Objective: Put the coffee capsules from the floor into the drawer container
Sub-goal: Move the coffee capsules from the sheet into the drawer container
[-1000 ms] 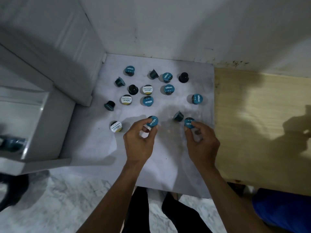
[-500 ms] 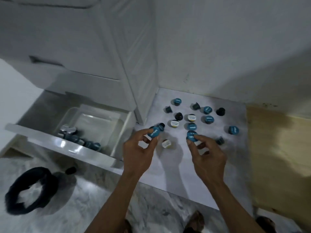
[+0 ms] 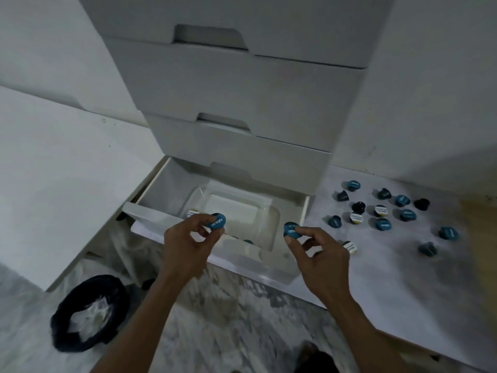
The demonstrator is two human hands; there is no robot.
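Pinching blue capsules [image 3: 216,223] between fingers [image 3: 200,232]

Both hands (left [image 3: 185,244], right [image 3: 318,255]) pinch blue capsules above the open drawer [image 3: 282,267].

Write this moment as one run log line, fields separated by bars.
left hand: pinches blue capsule | right hand: pinches second blue capsule | both over open drawer

The left hand [image 3: 185,244] hides most capsules in the clear container [image 3: 265,219]; the capsule lids' [image 3: 383,224] print seems unreadable.
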